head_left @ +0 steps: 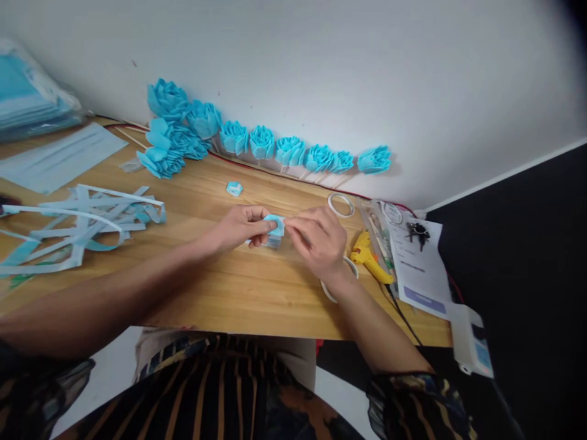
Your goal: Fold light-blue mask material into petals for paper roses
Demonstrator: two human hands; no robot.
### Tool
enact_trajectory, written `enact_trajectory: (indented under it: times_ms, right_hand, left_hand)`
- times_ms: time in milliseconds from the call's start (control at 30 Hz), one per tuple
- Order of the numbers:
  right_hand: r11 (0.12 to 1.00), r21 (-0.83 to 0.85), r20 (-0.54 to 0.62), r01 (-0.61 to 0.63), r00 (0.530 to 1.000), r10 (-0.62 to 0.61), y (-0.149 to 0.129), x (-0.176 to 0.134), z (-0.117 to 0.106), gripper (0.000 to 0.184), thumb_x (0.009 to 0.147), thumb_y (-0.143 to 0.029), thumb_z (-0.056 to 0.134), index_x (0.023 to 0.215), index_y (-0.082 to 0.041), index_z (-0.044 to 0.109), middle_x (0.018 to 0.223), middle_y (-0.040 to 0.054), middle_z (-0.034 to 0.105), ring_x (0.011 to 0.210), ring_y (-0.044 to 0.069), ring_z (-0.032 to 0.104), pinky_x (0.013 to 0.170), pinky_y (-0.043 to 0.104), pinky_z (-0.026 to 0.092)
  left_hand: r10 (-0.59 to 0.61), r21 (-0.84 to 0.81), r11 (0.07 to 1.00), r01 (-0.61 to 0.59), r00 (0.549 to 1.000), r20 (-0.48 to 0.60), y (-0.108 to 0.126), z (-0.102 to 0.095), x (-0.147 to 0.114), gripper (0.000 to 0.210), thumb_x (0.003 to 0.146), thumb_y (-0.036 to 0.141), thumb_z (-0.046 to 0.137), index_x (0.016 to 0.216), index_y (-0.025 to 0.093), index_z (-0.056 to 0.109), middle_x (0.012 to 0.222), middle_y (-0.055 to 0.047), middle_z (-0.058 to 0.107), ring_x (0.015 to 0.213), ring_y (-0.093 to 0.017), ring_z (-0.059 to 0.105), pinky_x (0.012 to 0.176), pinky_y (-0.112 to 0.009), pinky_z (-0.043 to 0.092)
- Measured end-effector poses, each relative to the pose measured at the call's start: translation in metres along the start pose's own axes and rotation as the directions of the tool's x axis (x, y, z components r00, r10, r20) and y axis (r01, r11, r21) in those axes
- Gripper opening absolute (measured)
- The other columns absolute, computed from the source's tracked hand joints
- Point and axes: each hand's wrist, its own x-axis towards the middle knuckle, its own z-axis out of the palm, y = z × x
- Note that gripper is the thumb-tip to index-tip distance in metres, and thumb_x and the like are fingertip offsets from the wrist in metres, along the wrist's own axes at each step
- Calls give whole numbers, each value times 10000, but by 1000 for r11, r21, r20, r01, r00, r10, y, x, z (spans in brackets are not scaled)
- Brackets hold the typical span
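Over the middle of the table, my left hand [247, 227] pinches a small folded piece of blue mask fabric [276, 223] between thumb and fingers. My right hand [318, 235] is closed, its thumb and fingertips together at the fabric's right edge. Below the fabric, close under the left fingers, a small pale blue stack [274, 242] shows in part; I cannot tell if it is held. A small cut blue piece [234, 189] lies on the table beyond my left hand.
Blue fabric flowers [290, 151] on sticks line the wall. Left are cut strips [82, 223], a flat mask sheet [64, 157] and a bagged mask stack [34, 98]. Right are tape rolls [341, 195], a yellow glue gun [370, 257], paper [419, 272] and keys [417, 233].
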Motion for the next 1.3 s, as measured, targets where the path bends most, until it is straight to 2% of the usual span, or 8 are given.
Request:
enact_trajectory:
  times_ms: [167,233,400,567,700,1033,1300]
  right_hand:
    - [988,-43,-92,147,984,-151,7,-9,10,174,909,-145,587,1008,-261,671,855,31,699,792,175,627,692,337,493]
    - [984,-37,-97,172,980,-175,8,-12,12,181,906,-144,593,1016,-264,673,874,31,702,811,177,628,704,340,498]
    - [989,-65,-62,135,988,-139,12,-16,14,172,924,-183,576,996,-288,692,886,29,698,820,180,624,724,352,506]
    - [982,-78,-99,171,979,-178,13,-16,15,199,902,-149,606,1046,-271,670,880,24,701,826,169,614,724,325,507]
    - [980,-109,-71,166,982,-175,13,-15,16,150,915,-169,602,1003,-266,675,862,21,698,809,165,620,698,315,501]
    - [989,-19,-54,147,988,-148,13,-14,18,158,893,-121,609,1003,-219,667,860,40,715,782,171,629,673,316,489]
    - [991,29,19,130,991,-130,13,-10,14,138,890,-120,610,973,-187,697,863,57,724,776,172,620,679,310,508]
  left_hand:
    - [-34,-55,998,35,999,21,-3,-1,2,220,769,307,703,681,161,565,508,33,556,439,-64,481,422,-176,375]
    - [-35,-54,998,36,999,25,-4,-1,3,218,772,301,702,675,158,569,508,30,557,437,-64,482,418,-176,373]
    - [-32,-38,999,34,999,40,-4,-2,3,228,780,295,697,657,157,564,503,30,548,438,-62,483,419,-170,378]
    - [-39,-21,999,40,998,47,-4,-2,3,216,783,305,702,689,159,573,520,31,560,446,-63,494,416,-165,383]
    - [-32,-11,999,32,998,59,-6,-3,4,224,783,313,700,692,150,577,521,29,558,454,-62,498,424,-163,389]
    - [-19,-36,999,22,997,81,-7,-4,5,195,808,281,678,710,140,586,549,29,577,484,-61,500,473,-170,398]
    - [-65,-109,991,71,996,61,-8,-4,6,221,781,305,706,707,123,605,571,4,612,481,-62,519,480,-183,402]
